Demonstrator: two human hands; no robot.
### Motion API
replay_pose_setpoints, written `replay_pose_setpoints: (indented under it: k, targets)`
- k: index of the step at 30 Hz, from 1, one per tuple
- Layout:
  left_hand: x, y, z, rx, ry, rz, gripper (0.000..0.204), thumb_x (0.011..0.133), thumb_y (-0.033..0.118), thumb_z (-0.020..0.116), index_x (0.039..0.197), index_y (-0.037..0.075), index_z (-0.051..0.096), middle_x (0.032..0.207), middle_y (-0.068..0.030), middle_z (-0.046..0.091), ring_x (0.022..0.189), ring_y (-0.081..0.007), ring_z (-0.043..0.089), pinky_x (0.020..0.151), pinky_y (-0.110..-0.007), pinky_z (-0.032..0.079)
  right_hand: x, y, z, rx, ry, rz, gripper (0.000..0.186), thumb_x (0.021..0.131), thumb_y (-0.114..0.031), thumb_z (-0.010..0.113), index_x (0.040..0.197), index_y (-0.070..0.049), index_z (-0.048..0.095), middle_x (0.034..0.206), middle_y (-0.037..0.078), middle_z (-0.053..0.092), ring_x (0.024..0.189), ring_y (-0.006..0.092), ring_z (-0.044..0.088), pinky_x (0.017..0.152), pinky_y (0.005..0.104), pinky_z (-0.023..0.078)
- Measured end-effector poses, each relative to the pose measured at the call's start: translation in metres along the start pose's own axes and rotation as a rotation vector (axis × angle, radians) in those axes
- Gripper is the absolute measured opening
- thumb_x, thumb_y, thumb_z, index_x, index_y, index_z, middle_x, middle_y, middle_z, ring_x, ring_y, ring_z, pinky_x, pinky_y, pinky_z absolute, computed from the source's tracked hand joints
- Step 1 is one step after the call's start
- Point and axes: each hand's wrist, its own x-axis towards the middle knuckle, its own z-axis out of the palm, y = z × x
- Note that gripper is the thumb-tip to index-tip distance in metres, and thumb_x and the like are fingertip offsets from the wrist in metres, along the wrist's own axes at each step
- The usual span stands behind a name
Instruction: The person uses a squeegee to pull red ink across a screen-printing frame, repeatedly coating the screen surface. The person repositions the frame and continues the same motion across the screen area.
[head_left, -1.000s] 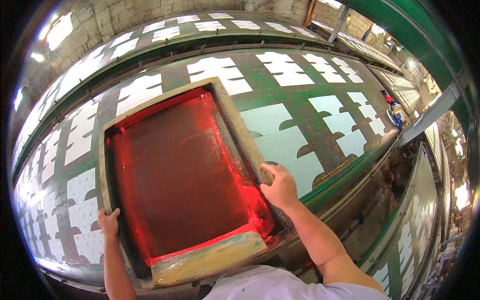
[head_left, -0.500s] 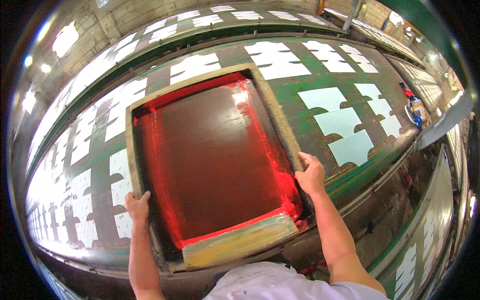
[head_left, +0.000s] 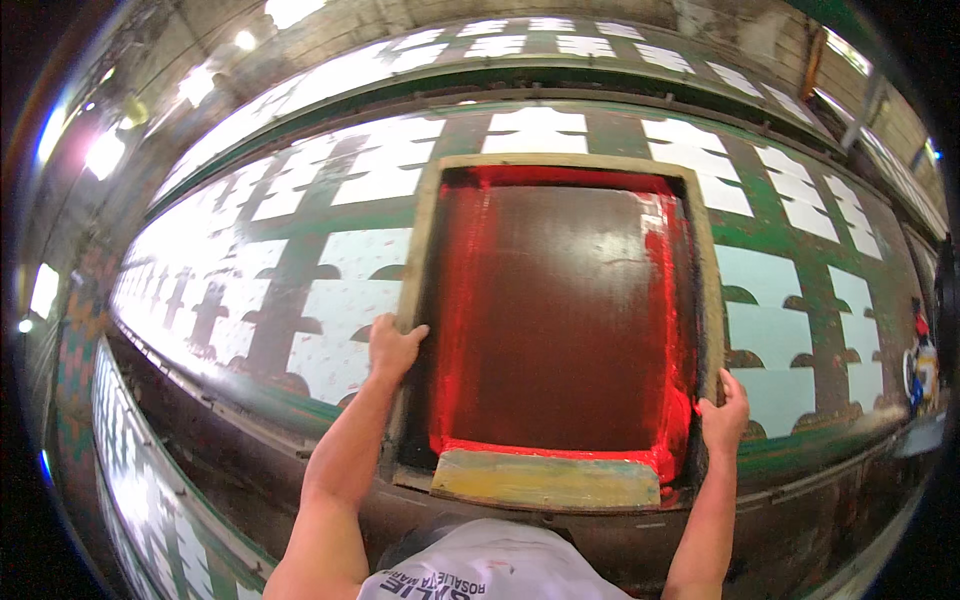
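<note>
A screen-printing frame with a pale wooden border lies over the long table in front of me. Its dark mesh carries bright red ink in streaks down both sides, with a thick smear at the near right corner. Across the frame's near end rests a broad, paint-stained flat board, possibly a squeegee, red along its far edge. My left hand is closed on the left border, thumb over the top. On the opposite border, lower down, my right hand grips the wood.
White cut fabric pieces lie in rows on the green-and-brown table, left, right and beyond the frame. Pale blue-white pieces are right of it. Bottles and containers stand at the far right. Another table with pieces runs behind me.
The whole view has swung left, so the frame sits farther right and straighter in the picture. Both hands keep their hold on its sides. Whether the frame itself shifted, I cannot tell.
</note>
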Motion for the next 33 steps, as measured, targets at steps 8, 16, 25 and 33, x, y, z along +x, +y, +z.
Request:
replay_pose_setpoints:
  k: [8,16,25,33]
  targets:
    - [-0.002,0.004,0.007,0.005,-0.047,-0.053,0.072,0.084,0.046,0.094,0.128,-0.006,0.072,0.140,-0.0236,0.068,0.134,-0.0419,0.065,0.112,-0.050,0.054,-0.058,-0.048,-0.011,-0.468,-0.007,-0.443,0.060,0.093,-0.007,0.082,0.151,-0.001,0.065,0.153,0.025,0.062,0.143,0.0457,0.058,0.120,0.0578,0.047]
    - [-0.004,0.006,0.013,0.006,-0.096,-0.091,0.065,0.085,0.046,0.093,0.123,-0.002,0.072,0.137,-0.0227,0.070,0.133,-0.0424,0.067,0.112,-0.054,0.056,-0.194,-0.138,0.036,-0.390,-0.679,-0.964,0.057,0.074,-0.007,0.087,0.130,-0.015,0.079,0.135,0.013,0.073,0.127,0.0368,0.070,0.108,0.0520,0.055]
    - [-0.006,0.005,0.009,-0.161,-0.044,-0.050,0.066,0.091,0.043,0.087,0.134,-0.004,0.069,0.137,-0.0259,0.069,0.133,-0.0460,0.066,0.114,-0.054,0.055,-0.197,-0.188,0.097,-0.675,-0.659,-0.891,0.041,0.084,-0.003,0.070,0.123,-0.013,0.079,0.108,0.009,0.078,0.101,0.0330,0.077,0.089,0.0491,0.059]
    - [-0.003,-0.013,0.034,-0.311,0.154,0.130,0.065,0.100,0.048,0.080,0.139,-0.003,0.070,0.137,-0.0289,0.070,0.131,-0.0466,0.066,0.115,-0.054,0.053,-0.212,-0.201,0.085,-0.589,-0.708,-0.731,0.043,0.083,0.001,0.070,0.122,-0.010,0.083,0.106,0.013,0.080,0.102,0.0382,0.077,0.092,0.0522,0.061]
